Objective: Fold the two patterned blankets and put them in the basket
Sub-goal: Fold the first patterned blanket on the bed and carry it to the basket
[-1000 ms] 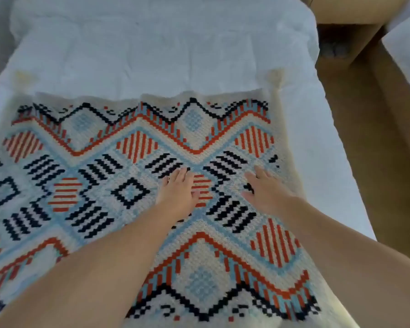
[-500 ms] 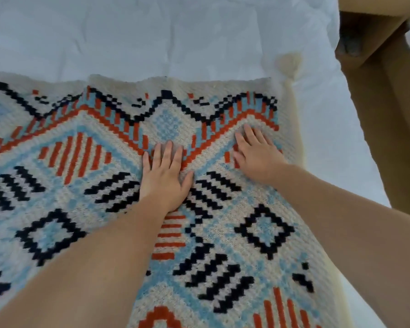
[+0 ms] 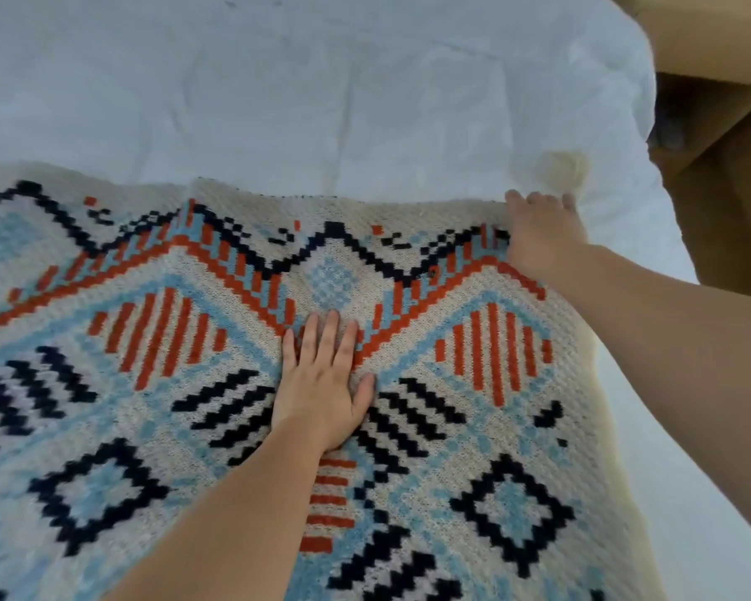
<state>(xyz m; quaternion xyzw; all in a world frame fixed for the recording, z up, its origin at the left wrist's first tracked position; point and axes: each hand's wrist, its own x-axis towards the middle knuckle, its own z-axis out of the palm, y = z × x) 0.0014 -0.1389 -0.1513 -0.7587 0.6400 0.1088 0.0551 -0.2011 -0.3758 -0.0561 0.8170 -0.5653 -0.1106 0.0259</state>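
Observation:
A cream knit blanket [image 3: 157, 383] with orange, navy and light-blue geometric patterns lies spread flat over the white bed. My left hand [image 3: 321, 383] presses flat on its middle, fingers together and pointing away from me. My right hand [image 3: 538, 232] rests on the blanket's far right corner, fingers extended over the edge beside a cream tassel [image 3: 560, 169]. Whether its fingers pinch the corner is not clear. Only one blanket shows, and no basket is in view.
The white bedsheet [image 3: 321, 88] stretches beyond the blanket toward the far side. Tan cardboard boxes [image 3: 720, 123] stand off the bed's right edge on a brown floor. The bed's right edge runs close to my right forearm.
My right hand has slid outward from the orange zigzag to the far right corner of the blanket. My left hand stays pressed near the middle. The view has moved in closer.

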